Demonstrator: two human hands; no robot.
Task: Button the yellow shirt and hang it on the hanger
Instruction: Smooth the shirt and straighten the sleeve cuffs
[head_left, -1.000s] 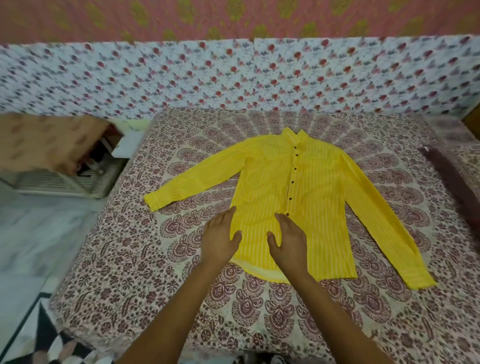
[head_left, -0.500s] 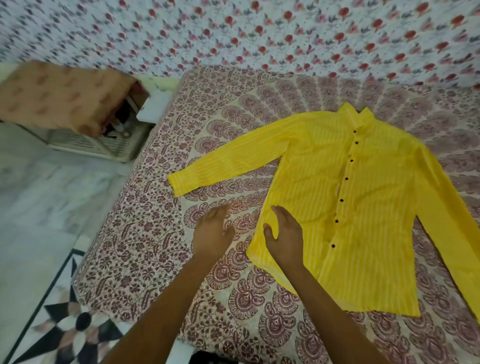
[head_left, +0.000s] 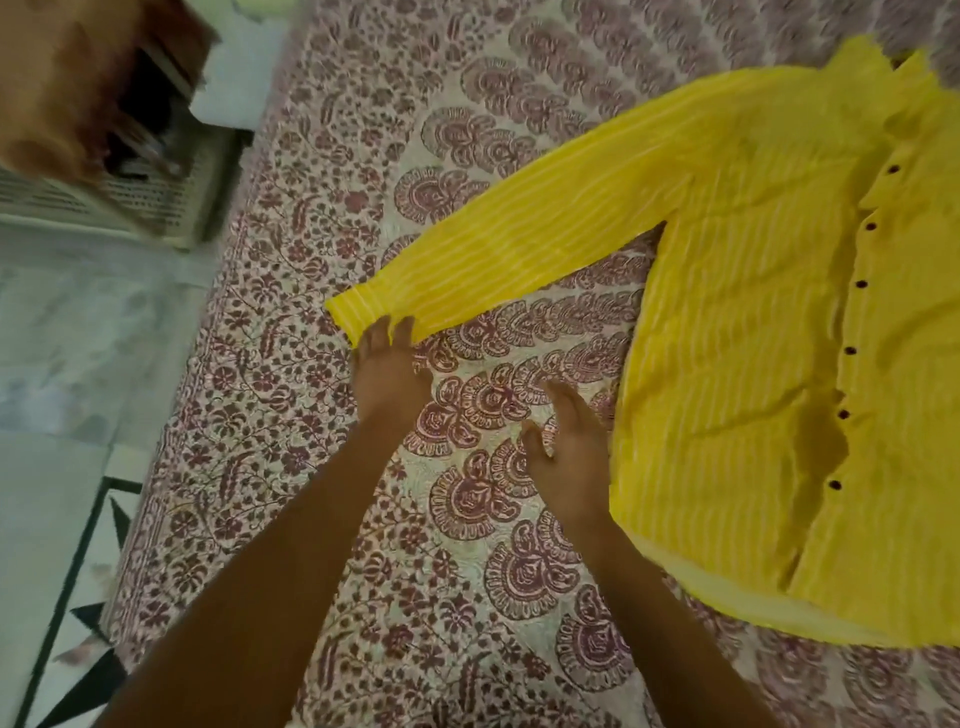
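Lying buttoned on the bedspread (head_left: 322, 467), your shirt (head_left: 737, 364) runs off frame right. Your left hand (head_left: 389, 369) touches the cuff (head_left: 363, 312), grip unclear; your right hand (head_left: 569, 452) spreads flat beside the hem.

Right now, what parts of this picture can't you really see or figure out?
- Yellow shirt, head view: its other sleeve and part of the collar are cut off by the right and top edges.
- Hanger: not in view anywhere.
- Left hand: fingertips reach the cuff, but whether they pinch it is hidden by the hand itself.
- Basket beside the bed: contents dark, blurred, partly covered by a brown cloth.
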